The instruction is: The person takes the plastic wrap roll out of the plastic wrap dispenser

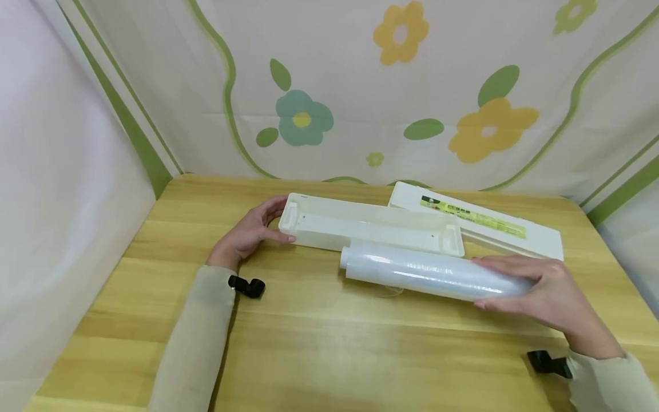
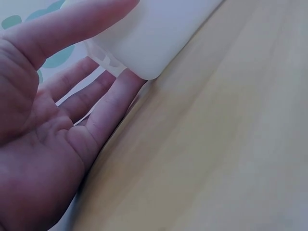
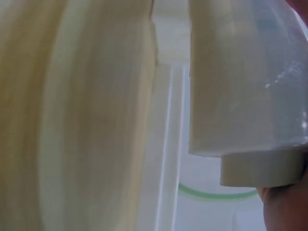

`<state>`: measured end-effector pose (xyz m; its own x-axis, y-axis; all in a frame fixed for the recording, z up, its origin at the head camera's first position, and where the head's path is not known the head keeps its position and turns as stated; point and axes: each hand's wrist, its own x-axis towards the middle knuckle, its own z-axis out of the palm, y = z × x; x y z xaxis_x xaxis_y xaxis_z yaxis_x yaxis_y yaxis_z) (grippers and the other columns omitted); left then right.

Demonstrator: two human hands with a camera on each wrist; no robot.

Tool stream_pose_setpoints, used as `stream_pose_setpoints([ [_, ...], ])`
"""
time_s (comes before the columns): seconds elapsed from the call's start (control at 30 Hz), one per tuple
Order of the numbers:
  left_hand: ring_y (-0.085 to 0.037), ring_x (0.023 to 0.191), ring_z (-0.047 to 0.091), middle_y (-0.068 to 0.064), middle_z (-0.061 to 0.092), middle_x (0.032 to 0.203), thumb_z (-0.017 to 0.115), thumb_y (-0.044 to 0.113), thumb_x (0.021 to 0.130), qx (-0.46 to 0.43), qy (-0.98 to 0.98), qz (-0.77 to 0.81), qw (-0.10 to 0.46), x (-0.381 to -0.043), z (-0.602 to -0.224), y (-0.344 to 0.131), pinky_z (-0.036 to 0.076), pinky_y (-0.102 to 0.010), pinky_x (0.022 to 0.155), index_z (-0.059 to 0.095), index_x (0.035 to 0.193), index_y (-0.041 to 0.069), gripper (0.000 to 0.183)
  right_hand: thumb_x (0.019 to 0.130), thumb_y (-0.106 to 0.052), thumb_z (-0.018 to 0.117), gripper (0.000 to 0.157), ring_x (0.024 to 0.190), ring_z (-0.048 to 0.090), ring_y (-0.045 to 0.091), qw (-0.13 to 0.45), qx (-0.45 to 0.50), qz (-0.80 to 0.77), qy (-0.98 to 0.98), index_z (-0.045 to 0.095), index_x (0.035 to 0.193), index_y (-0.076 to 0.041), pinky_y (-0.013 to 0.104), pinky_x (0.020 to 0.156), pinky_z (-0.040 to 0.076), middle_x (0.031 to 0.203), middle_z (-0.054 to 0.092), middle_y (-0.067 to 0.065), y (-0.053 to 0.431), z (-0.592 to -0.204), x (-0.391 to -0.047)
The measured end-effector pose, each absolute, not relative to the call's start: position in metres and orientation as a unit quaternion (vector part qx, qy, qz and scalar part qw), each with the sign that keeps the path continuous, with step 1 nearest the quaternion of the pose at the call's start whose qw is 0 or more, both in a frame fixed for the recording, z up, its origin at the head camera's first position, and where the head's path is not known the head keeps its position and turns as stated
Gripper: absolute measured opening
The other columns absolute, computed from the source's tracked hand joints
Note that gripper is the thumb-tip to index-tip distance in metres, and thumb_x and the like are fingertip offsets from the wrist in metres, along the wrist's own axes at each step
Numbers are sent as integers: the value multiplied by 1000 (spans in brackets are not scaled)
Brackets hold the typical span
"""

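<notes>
A long, white, lidless plastic box (image 1: pixel 370 220) lies on the table. My left hand (image 1: pixel 251 232) holds its left end, thumb on the near wall and fingers round the far side; in the left wrist view the fingers (image 2: pixel 113 103) reach the box's lower corner (image 2: pixel 149 53). My right hand (image 1: pixel 546 292) grips the right end of a roll of cling film (image 1: pixel 427 272) from above. The roll is just in front of the box, overlapping its near edge in the head view. In the right wrist view, the core (image 3: pixel 262 168) sticks out from the film (image 3: pixel 240 96).
A white lid (image 1: pixel 489 223) with a yellow-green label lies behind the box to the right, partly hidden by it. The wooden table (image 1: pixel 329 355) ends against a flowered curtain (image 1: pixel 355 86) at the back. Each wrist carries a black camera mount (image 1: pixel 248 286).
</notes>
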<state>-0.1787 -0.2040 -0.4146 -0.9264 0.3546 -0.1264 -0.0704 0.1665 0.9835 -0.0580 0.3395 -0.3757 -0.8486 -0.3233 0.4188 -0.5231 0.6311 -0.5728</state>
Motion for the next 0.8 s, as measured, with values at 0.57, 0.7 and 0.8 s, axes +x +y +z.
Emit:
stream_pose_setpoints([
  [0.57,-24,153,42,-4,48,166,90,-1,82,102,750,633,160,-180,-411,-208,35,-41,125,41,166,18,99,56,-21,110,71,105,66,-15,34,121,364,-923,84,122,-23,5,81,47,115,78,-26,348,-386,-62],
  [0.7,-24,152,43,-6,48,166,89,-2,83,101,746,639,158,-178,-411,-208,38,-32,121,40,167,18,99,57,-21,110,71,106,67,-11,27,128,358,-925,84,123,-25,4,85,45,116,80,-20,348,-388,-65],
  [0.8,-24,152,43,-6,47,167,88,-3,83,97,744,642,158,-174,-413,-208,40,-27,117,40,167,18,99,58,-22,109,71,108,66,-8,17,120,357,-926,83,124,-26,5,86,44,117,80,-18,349,-389,-64],
])
